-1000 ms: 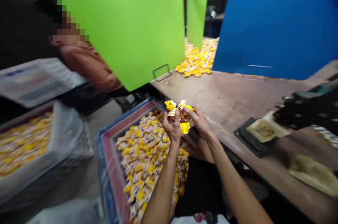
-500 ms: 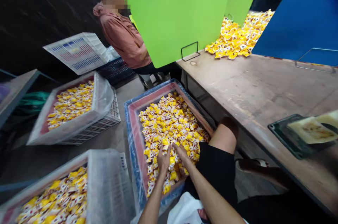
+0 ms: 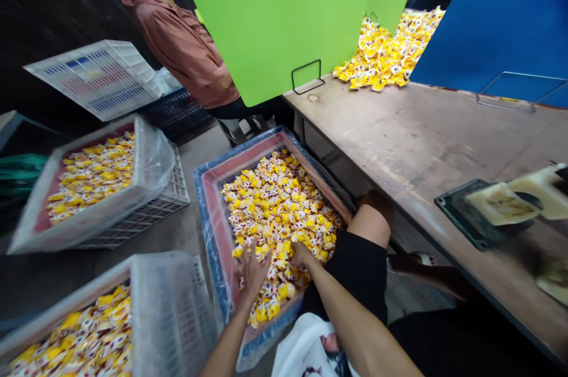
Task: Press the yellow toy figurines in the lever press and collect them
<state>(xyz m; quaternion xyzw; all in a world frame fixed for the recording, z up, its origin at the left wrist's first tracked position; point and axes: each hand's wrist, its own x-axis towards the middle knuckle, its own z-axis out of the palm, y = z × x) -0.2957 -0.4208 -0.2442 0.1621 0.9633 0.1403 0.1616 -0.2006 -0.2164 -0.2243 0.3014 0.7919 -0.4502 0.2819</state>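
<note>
Small yellow-and-white wrapped packets (image 3: pixel 275 199) fill a plastic-lined blue crate (image 3: pixel 205 211) before my knees. My left hand (image 3: pixel 254 270) lies over the packets on the crate's left side, its fingers spread and no packet visibly gripped. Closer to the crate's middle, my right hand (image 3: pixel 302 255) reaches down onto the packets with its fingers curled. The fingertips are partly hidden, so what they hold, if anything, cannot be made out.
Two lined white crates (image 3: pixel 155 170) of packets stand at left. To the right runs a wooden table (image 3: pixel 399 140) with a packet heap (image 3: pixel 381 57), green panel (image 3: pixel 284 16), blue panel (image 3: pixel 501 28) and dark green tray (image 3: pixel 470 229). Someone in a pink jacket (image 3: pixel 177 45) sits beyond.
My hands were close together at a packet above the pile. Now they are apart: the left has moved left and spread its fingers, while the right stays over the pile. The view has shifted slightly.
</note>
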